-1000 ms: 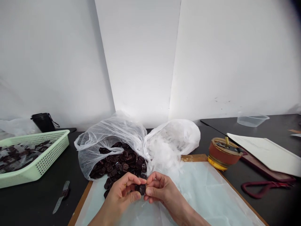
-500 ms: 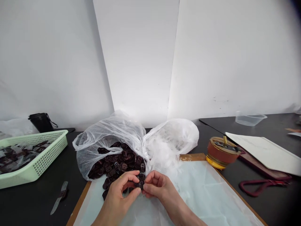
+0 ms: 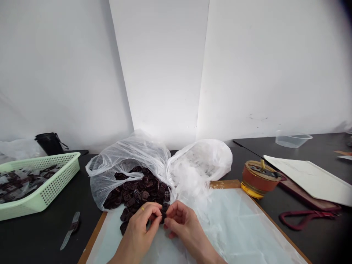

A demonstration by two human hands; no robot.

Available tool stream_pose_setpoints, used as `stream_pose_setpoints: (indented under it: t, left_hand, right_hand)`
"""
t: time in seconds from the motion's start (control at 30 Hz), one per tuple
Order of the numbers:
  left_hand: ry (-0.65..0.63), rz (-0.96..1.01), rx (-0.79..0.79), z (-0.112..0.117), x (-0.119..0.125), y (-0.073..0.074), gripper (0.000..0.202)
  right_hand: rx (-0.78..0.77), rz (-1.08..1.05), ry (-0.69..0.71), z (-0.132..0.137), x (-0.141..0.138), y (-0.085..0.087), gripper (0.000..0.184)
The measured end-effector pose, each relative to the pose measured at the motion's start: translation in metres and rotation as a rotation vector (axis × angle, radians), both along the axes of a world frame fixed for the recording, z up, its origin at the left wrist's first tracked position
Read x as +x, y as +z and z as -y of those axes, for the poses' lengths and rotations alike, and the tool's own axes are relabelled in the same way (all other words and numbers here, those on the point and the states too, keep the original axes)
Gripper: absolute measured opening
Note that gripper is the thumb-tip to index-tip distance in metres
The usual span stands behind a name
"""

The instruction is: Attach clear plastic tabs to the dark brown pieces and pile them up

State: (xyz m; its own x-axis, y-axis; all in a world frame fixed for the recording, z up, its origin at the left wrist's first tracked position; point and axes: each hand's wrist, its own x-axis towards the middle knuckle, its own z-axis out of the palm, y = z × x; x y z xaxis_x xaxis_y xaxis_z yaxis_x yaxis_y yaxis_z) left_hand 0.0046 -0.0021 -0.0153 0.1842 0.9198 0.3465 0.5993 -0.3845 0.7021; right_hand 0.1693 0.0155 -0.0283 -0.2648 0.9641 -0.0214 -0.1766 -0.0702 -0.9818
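Observation:
My left hand (image 3: 141, 227), with a ring on one finger, is closed in a pinch at the near edge of a heap of dark brown plastic pieces (image 3: 137, 194). Between my two hands is a small dark brown piece (image 3: 163, 217), mostly covered by the fingertips. My right hand (image 3: 184, 226) is closed too, thumb and fingers at the other side of that piece. The heap spills out of a clear plastic bag (image 3: 132, 152) onto a pale sheet-covered board (image 3: 242, 223). Beside it lies a white bag (image 3: 217, 156) with whitish film scraps.
At left are a green basket (image 3: 59, 183) of dark pieces in film, a small knife-like tool (image 3: 70, 229) and a black cup (image 3: 49, 143). At right stand an amber jar (image 3: 258, 179), a notebook (image 3: 308, 178), red-handled pliers or scissors (image 3: 299, 219) and a clear tub (image 3: 293, 140).
My left fingers have closed in from a wider pinch, and the small piece is now more hidden. My right hand has shifted slightly left.

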Motion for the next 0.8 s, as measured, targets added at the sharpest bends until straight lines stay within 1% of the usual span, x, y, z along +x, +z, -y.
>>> stream_pose_setpoints:
  t: [0.07, 0.17, 0.23, 0.3, 0.43, 0.57, 0.63, 0.67, 0.73, 0.8]
  left_hand:
    - [-0.025, -0.030, 0.000, 0.0020, 0.0014, 0.0028, 0.016]
    - [-0.058, -0.027, -0.059, 0.0048, 0.0031, 0.0057, 0.017]
    - [-0.066, 0.000, -0.103, 0.0058, 0.0032, 0.0059, 0.016]
    - [-0.073, 0.029, -0.133, 0.0057, 0.0026, 0.0052, 0.015]
    - [-0.085, 0.129, -0.222, 0.0036, 0.0029, 0.0053, 0.013]
    - [-0.116, 0.331, -0.322, 0.0028, 0.0031, 0.0072, 0.011]
    - [-0.162, 0.444, -0.372, 0.0023, 0.0017, 0.0067, 0.007]
    - [-0.190, 0.498, -0.396, 0.0016, 0.0006, 0.0059, 0.009]
    - [-0.245, 0.601, -0.442, -0.0006, -0.0015, 0.0035, 0.019]
    - [-0.263, 0.699, -0.489, -0.0030, -0.0029, 0.0012, 0.026]
  right_hand:
    - [0.066, 0.137, -0.012, 0.0019, 0.0025, 0.0037, 0.009]
    - [0.210, 0.300, -0.042, 0.0041, 0.0057, 0.0074, 0.001]
    - [0.309, 0.378, -0.060, 0.0050, 0.0065, 0.0088, 0.007]
    - [0.365, 0.415, -0.067, 0.0050, 0.0062, 0.0088, 0.012]
    - [0.338, 0.371, -0.063, 0.0029, 0.0043, 0.0055, 0.012]
    - [0.295, 0.326, -0.061, 0.0018, 0.0036, 0.0052, 0.008]
    - [0.274, 0.312, -0.062, 0.0018, 0.0046, 0.0073, 0.006]
    - [0.263, 0.300, -0.060, 0.0018, 0.0053, 0.0084, 0.005]
    - [0.239, 0.269, -0.055, 0.0013, 0.0067, 0.0104, 0.003]
    - [0.222, 0.237, -0.051, 0.0008, 0.0076, 0.0115, 0.001]
